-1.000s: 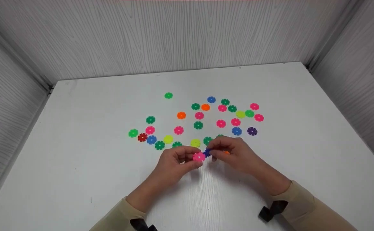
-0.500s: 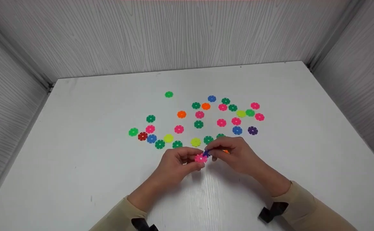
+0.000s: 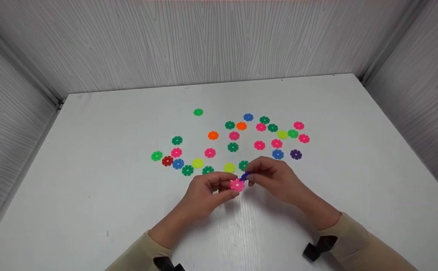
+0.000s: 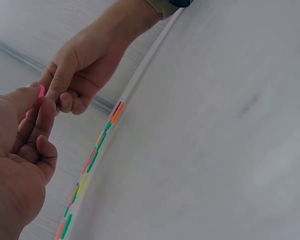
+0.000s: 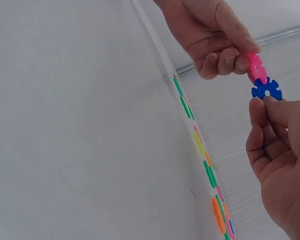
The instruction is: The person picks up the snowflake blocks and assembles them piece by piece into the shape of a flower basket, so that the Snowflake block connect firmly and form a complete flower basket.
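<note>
My left hand [image 3: 206, 194] pinches a pink notched disc [image 3: 237, 184] by its edge between thumb and fingers, held above the table. A dark blue notched disc [image 5: 266, 89] is pinched between thumb and index finger of my right hand [image 3: 277, 178]. In the right wrist view the two discs meet at their rims, set at an angle to each other; how deep the slots interlock I cannot tell. From the left wrist view only a sliver of the pink disc [image 4: 42, 91] shows, and the fingers hide the blue one.
Many loose notched discs lie flat on the white table [image 3: 91, 188] beyond the hands, among them a red disc [image 3: 167, 161], a yellow disc [image 3: 229, 168] and a purple disc [image 3: 296, 154]. A light wood-grain panel [image 3: 211, 41] stands behind the table, with others at both sides.
The pink disc has shifted slightly right with my left hand. My right hand has tilted a little with the blue disc, which stays against the pink disc's upper right rim.
</note>
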{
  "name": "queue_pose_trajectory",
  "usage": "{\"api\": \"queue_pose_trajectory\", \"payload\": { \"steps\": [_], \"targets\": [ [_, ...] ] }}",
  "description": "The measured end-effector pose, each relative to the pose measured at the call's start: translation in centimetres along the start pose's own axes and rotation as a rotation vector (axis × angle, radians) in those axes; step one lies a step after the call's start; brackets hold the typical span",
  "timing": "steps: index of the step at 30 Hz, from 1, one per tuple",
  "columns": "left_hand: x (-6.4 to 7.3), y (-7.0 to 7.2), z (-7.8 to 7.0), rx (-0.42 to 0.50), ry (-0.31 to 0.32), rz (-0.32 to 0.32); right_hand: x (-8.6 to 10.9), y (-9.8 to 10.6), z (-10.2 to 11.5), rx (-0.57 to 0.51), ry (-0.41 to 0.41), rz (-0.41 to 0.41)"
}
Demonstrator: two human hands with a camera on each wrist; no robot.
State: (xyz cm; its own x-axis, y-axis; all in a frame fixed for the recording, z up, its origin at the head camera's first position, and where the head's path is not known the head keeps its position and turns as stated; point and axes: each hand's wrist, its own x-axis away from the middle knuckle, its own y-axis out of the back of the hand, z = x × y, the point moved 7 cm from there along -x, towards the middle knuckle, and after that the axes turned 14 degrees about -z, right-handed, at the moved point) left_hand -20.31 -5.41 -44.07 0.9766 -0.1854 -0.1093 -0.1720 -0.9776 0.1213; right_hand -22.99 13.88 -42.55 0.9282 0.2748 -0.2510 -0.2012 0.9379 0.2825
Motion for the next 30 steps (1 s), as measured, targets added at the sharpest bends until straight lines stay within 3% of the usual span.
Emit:
{"api": "queue_pose_trajectory", "payload": {
  "steps": [10, 17, 24, 30],
  "targets": [
    [0.1, -0.3, 0.2, 0.026, 0.011, 0.039, 0.1, -0.1, 0.0, -0.025, 0.023, 0.041],
    [0.1, 0.2, -0.1, 0.049, -0.003, 0.023, -0.3, 0.9, -0.4, -0.005, -0.012, -0.036],
    [-0.1, 0.3, 0.0, 0.050, -0.007, 0.020, -0.1, 0.0, 0.0, -0.016, 0.015, 0.063],
    [0.1, -0.1, -0.1, 0.055, 0.002, 0.068, 0.2, -0.1, 0.5, 0.023, 0.061, 0.067]
  ]
}}
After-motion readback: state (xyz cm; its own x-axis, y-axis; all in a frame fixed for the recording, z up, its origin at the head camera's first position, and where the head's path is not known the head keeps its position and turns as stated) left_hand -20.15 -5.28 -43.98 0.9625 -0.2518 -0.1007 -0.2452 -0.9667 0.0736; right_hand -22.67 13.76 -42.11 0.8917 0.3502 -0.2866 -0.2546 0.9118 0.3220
